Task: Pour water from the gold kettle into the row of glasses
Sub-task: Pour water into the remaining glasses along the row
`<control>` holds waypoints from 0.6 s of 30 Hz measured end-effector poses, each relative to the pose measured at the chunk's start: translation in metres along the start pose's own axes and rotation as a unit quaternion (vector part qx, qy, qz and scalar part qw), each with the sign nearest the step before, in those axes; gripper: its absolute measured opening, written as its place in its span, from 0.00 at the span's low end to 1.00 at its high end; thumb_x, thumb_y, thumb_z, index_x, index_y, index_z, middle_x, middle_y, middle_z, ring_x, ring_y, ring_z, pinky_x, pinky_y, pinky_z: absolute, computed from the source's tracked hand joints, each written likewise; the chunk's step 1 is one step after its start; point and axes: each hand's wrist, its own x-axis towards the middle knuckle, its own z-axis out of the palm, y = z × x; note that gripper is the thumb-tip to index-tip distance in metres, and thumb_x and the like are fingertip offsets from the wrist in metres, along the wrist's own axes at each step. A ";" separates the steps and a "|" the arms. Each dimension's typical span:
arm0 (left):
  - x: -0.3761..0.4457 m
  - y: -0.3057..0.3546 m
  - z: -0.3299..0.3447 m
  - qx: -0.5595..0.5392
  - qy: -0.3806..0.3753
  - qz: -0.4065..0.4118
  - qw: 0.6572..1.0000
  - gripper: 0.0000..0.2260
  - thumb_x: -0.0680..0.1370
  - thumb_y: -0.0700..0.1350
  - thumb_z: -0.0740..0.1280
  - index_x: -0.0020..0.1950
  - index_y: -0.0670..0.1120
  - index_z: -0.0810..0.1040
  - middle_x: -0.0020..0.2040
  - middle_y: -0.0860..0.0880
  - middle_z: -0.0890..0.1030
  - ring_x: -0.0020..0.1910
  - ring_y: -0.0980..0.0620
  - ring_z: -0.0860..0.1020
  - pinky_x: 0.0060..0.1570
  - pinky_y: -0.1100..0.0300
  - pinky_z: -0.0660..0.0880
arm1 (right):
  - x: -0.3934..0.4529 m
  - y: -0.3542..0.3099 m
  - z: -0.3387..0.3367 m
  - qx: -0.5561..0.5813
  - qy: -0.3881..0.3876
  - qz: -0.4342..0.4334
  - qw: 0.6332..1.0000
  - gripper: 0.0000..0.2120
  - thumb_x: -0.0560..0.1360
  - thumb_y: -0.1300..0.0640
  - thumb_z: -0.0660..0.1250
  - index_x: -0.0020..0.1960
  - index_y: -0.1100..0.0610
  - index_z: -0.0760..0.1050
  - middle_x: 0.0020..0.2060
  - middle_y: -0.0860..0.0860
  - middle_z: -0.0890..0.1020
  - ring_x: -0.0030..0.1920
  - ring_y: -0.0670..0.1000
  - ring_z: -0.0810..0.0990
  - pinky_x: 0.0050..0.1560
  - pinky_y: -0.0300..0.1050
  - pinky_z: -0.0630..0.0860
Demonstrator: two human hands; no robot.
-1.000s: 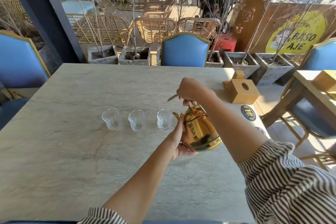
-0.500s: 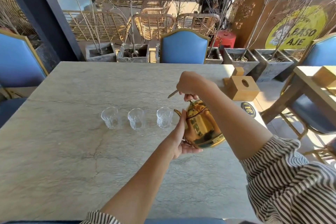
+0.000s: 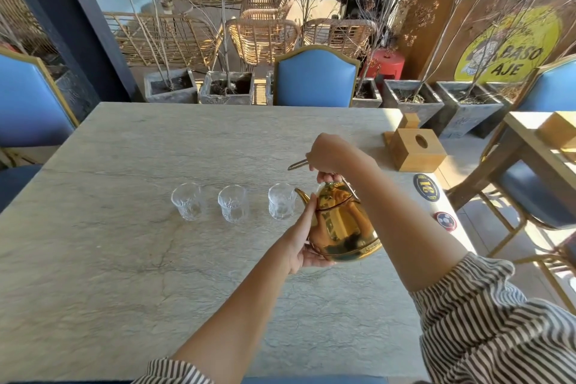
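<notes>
1. A left hand cups the gold teapot just above the stone bench, fingers curled under its base.
2. The right hand is clenched on the pot's handle, with the spout just beside the right tumbler.
3. That glass, the middle tumbler and the left tumbler all look empty, so pouring seems not yet begun.

The person wears a loose top with narrow dark and white stripes. The right sleeve is wide and full, gathered into a puckered cuff. The left sleeve shows only as a striped cuff at the worktop's near edge. The forearms are bare down to the left grip and right grip.
</notes>
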 end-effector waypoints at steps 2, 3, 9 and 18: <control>0.002 -0.002 -0.003 0.008 0.010 0.001 1.000 0.35 0.72 0.75 0.57 0.55 0.45 0.79 0.45 0.42 0.83 0.42 0.45 0.85 0.46 0.49 0.84 | 0.000 0.005 0.006 0.013 0.001 0.012 1.000 0.13 0.79 0.64 0.57 0.50 0.69 0.78 0.20 0.52 0.78 0.18 0.48 0.72 0.25 0.40 0.69; 0.003 -0.003 -0.004 0.009 0.014 -0.001 1.000 0.33 0.72 0.75 0.58 0.52 0.46 0.79 0.45 0.42 0.83 0.42 0.45 0.85 0.46 0.49 0.84 | 0.000 0.007 0.009 0.021 0.002 0.012 1.000 0.13 0.79 0.64 0.57 0.51 0.69 0.79 0.20 0.52 0.78 0.18 0.48 0.72 0.24 0.40 0.70; 0.014 -0.011 -0.016 0.017 0.036 -0.012 0.999 0.33 0.68 0.74 0.65 0.52 0.45 0.79 0.49 0.40 0.83 0.50 0.41 0.85 0.54 0.42 0.82 | 0.002 0.025 0.023 0.099 0.000 0.032 0.995 0.17 0.81 0.57 0.56 0.55 0.68 0.79 0.27 0.55 0.78 0.21 0.51 0.72 0.24 0.41 0.70; 0.013 -0.012 -0.025 0.002 0.058 0.012 0.998 0.44 0.59 0.75 0.70 0.60 0.42 0.80 0.53 0.40 0.84 0.51 0.41 0.85 0.46 0.44 0.84 | -0.002 0.026 0.028 0.136 0.034 -0.001 0.990 0.17 0.80 0.56 0.60 0.51 0.68 0.81 0.37 0.61 0.84 0.25 0.53 0.74 0.27 0.44 0.73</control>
